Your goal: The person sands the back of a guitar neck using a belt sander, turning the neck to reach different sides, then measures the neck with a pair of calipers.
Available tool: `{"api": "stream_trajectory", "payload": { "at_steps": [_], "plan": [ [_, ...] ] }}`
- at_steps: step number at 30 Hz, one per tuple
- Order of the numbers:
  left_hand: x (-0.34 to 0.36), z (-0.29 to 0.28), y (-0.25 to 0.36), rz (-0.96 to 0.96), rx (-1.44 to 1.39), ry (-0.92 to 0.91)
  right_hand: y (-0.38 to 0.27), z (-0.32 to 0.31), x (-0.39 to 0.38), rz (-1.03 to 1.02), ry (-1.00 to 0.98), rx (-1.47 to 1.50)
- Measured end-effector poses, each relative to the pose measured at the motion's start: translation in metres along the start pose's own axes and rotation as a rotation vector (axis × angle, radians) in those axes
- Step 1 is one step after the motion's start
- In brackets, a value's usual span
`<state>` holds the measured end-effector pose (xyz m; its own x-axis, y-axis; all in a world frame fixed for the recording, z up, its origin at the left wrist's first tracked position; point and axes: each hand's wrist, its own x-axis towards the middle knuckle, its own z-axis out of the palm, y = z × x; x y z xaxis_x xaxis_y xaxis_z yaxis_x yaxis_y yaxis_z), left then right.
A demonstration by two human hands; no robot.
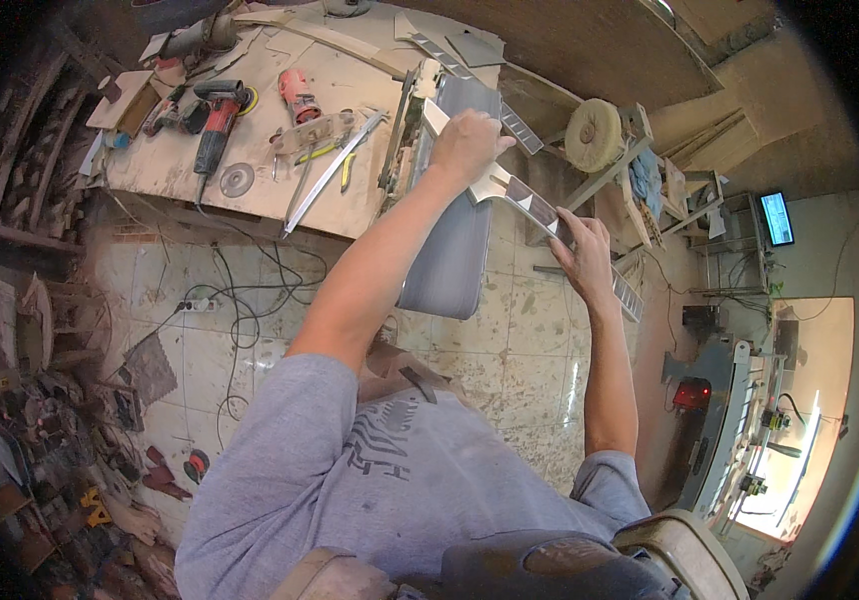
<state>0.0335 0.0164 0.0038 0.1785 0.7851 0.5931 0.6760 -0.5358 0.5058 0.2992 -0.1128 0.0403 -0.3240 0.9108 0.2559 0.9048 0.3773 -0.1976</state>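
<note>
I hold a pale wooden guitar neck (491, 187) slantwise over the belt sander (450, 262), whose grey belt runs towards me. A dark strip with light inlays lies along the neck between my hands. My left hand (468, 148) is closed over its pale upper end, above the belt. Lower down, my right hand (584, 250) grips it beyond the belt's right edge, thumb and fingers around it. The fingers of both hands partly cover the neck. I cannot tell whether the wood touches the belt.
On the workbench (260, 205) at left lie a red-and-black angle grinder (218, 125), a red power tool (299, 95), a metal disc (237, 180), pliers (348, 172) and a long metal strip (335, 172). A buffing wheel (593, 135) stands right. Cables (240, 300) trail across the tiled floor.
</note>
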Motion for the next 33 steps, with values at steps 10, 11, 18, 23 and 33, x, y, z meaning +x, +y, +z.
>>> {"api": "stream_trajectory", "payload": {
  "at_steps": [10, 11, 18, 23, 33],
  "plan": [
    [0.004, 0.002, 0.0, 0.004, 0.002, -0.016, 0.0, 0.0, -0.001, 0.025, -0.001, -0.01],
    [0.005, 0.003, 0.0, 0.006, 0.001, -0.022, 0.001, 0.0, -0.002, 0.02, 0.002, -0.004],
    [0.009, 0.002, 0.007, 0.015, -0.057, -0.052, -0.002, -0.003, -0.012, 0.054, -0.008, -0.016],
    [0.01, 0.007, 0.012, -0.045, -0.141, -0.093, 0.003, -0.004, -0.018, 0.052, -0.027, -0.029],
    [0.011, 0.015, 0.015, -0.098, -0.188, -0.136, 0.005, -0.01, -0.017, 0.056, -0.048, -0.07]
  ]
}}
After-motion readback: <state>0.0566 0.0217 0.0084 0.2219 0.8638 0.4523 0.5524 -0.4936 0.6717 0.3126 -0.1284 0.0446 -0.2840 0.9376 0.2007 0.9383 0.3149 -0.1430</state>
